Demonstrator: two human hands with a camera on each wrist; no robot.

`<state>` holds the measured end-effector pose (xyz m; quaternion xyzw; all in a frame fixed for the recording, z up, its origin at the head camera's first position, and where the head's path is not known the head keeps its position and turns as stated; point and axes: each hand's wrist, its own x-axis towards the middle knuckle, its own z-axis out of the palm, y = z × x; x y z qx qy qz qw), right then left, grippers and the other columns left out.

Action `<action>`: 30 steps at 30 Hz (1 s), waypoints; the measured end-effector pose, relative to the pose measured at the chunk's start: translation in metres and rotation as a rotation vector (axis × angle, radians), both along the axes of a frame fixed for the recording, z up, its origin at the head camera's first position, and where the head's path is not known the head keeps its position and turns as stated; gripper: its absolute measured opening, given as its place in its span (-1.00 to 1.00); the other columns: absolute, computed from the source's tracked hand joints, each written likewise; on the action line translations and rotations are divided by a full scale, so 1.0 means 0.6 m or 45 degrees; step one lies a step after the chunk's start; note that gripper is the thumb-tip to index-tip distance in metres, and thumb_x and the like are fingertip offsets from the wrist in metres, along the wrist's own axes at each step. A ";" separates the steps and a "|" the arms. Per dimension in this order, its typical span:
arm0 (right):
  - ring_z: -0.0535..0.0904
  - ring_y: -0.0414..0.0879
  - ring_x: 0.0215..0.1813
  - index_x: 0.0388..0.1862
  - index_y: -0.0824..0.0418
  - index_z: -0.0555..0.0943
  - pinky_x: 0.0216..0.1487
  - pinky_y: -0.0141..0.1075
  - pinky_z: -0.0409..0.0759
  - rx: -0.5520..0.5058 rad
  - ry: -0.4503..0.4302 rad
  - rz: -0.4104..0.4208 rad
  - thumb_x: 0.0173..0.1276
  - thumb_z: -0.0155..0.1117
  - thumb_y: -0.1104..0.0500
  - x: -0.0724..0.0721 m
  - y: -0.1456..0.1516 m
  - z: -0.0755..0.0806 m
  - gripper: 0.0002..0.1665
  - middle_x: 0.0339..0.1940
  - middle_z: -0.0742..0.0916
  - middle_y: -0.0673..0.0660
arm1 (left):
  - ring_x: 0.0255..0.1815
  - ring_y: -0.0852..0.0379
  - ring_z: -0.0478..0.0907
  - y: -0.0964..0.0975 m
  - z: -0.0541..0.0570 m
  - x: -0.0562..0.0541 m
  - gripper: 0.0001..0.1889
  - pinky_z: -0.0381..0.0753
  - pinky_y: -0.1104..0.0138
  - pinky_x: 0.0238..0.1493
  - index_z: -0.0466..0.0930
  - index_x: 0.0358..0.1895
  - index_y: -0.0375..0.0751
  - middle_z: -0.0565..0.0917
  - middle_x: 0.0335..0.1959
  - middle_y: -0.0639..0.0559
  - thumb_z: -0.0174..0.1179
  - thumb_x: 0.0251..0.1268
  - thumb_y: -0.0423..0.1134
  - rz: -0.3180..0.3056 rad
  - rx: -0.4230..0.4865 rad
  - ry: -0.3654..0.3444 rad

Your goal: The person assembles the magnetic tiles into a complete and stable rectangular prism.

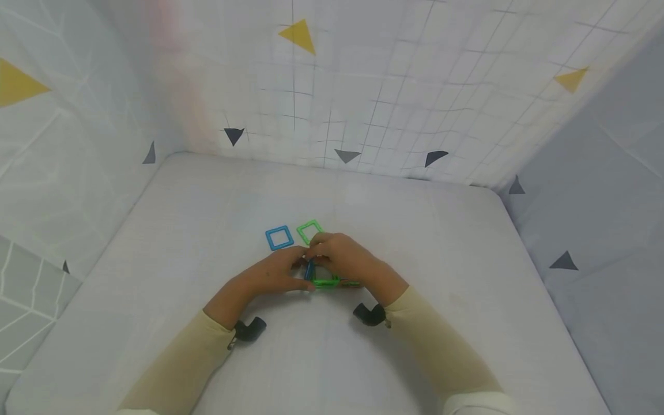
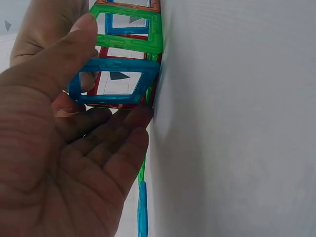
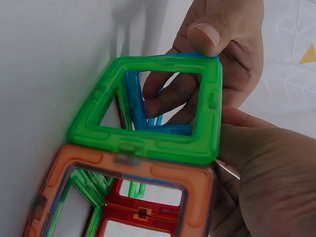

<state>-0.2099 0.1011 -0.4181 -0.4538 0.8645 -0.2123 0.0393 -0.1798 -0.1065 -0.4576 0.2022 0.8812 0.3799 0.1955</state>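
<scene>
Square magnetic tiles are joined into an upright structure on the table. Its near side shows a green tile (image 3: pixel 89 111) beside an orange tile (image 3: pixel 197 197), with red tiles (image 3: pixel 143 203) at the back. My left hand (image 1: pixel 275 271) pinches a blue tile (image 2: pixel 118 64) at the structure's left end, thumb at its upper edge and fingers behind and below. This blue tile stands at an angle to the green one. My right hand (image 1: pixel 344 256) reaches over from the right and grips the structure at its back, its fingers close to the left fingertips and partly hidden behind the tiles.
A loose blue square tile (image 1: pixel 269 241) and a loose green square tile (image 1: pixel 306 223) lie flat on the white table (image 1: pixel 207 202) just beyond the hands. A patterned white cloth wall (image 1: pixel 373 86) stands behind the table, with grey cloth at the right side.
</scene>
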 end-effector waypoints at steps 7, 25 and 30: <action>0.63 -0.25 -0.08 -0.04 0.12 0.78 0.02 -0.48 0.61 0.001 0.056 -0.019 0.32 0.39 0.28 0.003 -0.001 -0.003 -0.75 -0.11 0.72 -0.04 | 0.38 0.10 0.43 -0.001 -0.001 -0.003 -0.18 0.45 0.18 0.37 0.38 0.40 -0.03 0.50 0.34 0.13 0.49 0.05 0.11 -0.018 0.009 0.017; 0.70 -0.23 -0.05 -0.04 0.12 0.73 0.01 -0.43 0.64 -0.115 0.019 -0.137 0.34 0.37 0.27 0.008 0.023 -0.011 -0.78 -0.07 0.78 -0.04 | 0.32 0.05 0.48 -0.001 0.005 -0.002 -0.16 0.48 0.14 0.34 0.39 0.41 0.09 0.53 0.29 0.18 0.51 -0.01 0.12 0.016 0.026 0.033; 0.69 -0.24 -0.05 -0.02 0.12 0.71 0.00 -0.45 0.64 -0.122 0.034 -0.153 0.36 0.35 0.28 0.008 0.034 -0.014 -0.77 -0.05 0.77 -0.04 | 0.32 0.07 0.49 -0.001 0.005 -0.001 -0.15 0.48 0.15 0.34 0.38 0.41 0.06 0.54 0.28 0.18 0.51 -0.01 0.13 0.009 0.038 0.050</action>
